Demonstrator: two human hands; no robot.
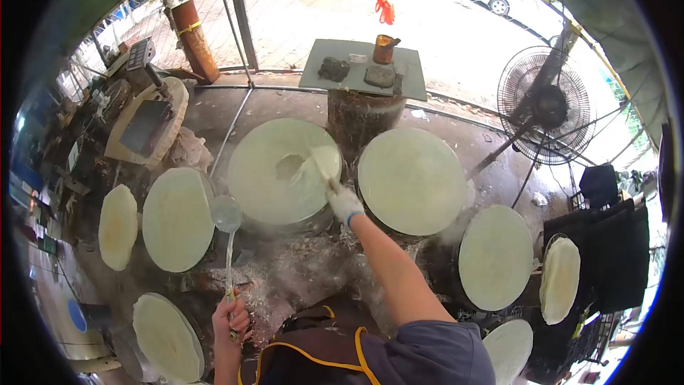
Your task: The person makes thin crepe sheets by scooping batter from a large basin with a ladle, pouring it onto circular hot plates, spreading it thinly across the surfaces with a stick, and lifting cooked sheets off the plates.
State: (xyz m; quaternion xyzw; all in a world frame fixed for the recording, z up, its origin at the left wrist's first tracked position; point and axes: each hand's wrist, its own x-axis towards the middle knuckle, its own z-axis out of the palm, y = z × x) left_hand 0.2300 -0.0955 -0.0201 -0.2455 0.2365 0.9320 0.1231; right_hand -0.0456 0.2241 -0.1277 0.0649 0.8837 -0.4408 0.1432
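Observation:
My right hand [344, 200], in a white glove, is closed on a pale flat scraper [325, 162] that lies over the right side of a round griddle coated with pale batter [263, 185]. A darker patch shows near the middle of that coating. Lower left, my bare left hand [231, 316] grips the handle of a metal ladle [226, 214], whose bowl is raised between the coated griddle and a round sheet to its left [178, 219]. Right of my gloved hand is another griddle covered by a pale round sheet [412, 181].
More round sheets lie at the right [496, 257], lower left [168, 339] and lower right [509, 351]. Stacked flatbreads [560, 280] sit far right. A fan [549, 105] stands back right, a board with a can [383, 50] at the back, a scale [146, 125] back left.

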